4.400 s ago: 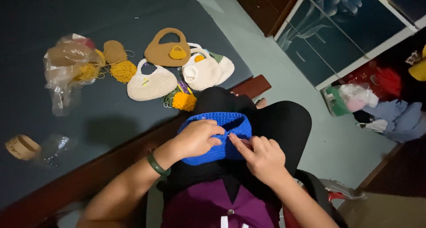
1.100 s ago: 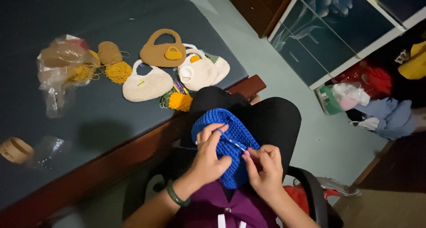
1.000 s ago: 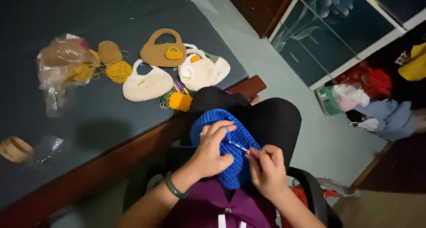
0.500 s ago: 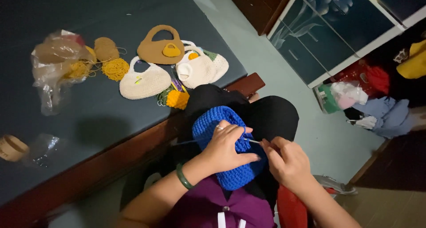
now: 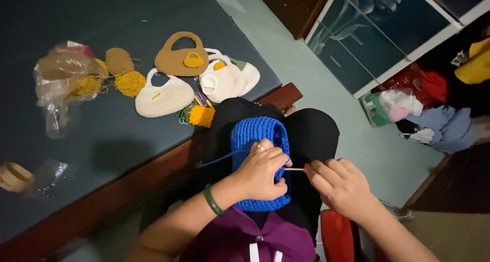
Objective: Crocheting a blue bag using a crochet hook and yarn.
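Observation:
A blue crocheted piece [image 5: 256, 134] lies on my lap over black trousers. My left hand [image 5: 260, 171], with a green bangle on the wrist, grips the piece from above, fingers curled over its right edge. My right hand [image 5: 341, 186] is to the right of it, pinching a thin metal crochet hook [image 5: 293, 169] whose tip reaches into the piece's edge. A blue strand of yarn [image 5: 217, 160] runs off to the left from the piece.
On the dark table [image 5: 102, 134] lie a brown crocheted bag [image 5: 176, 60], two cream bags [image 5: 162, 98], yellow yarn [image 5: 129, 82], a plastic bag [image 5: 61, 78] and a tape roll [image 5: 14, 176]. Clothes are piled at right [image 5: 434, 119] by a glass-fronted cabinet [image 5: 367, 32].
The blue piece has been turned from lying wide across my lap to upright. My left hand has slid over its right edge and my right hand has drawn the hook out to the right.

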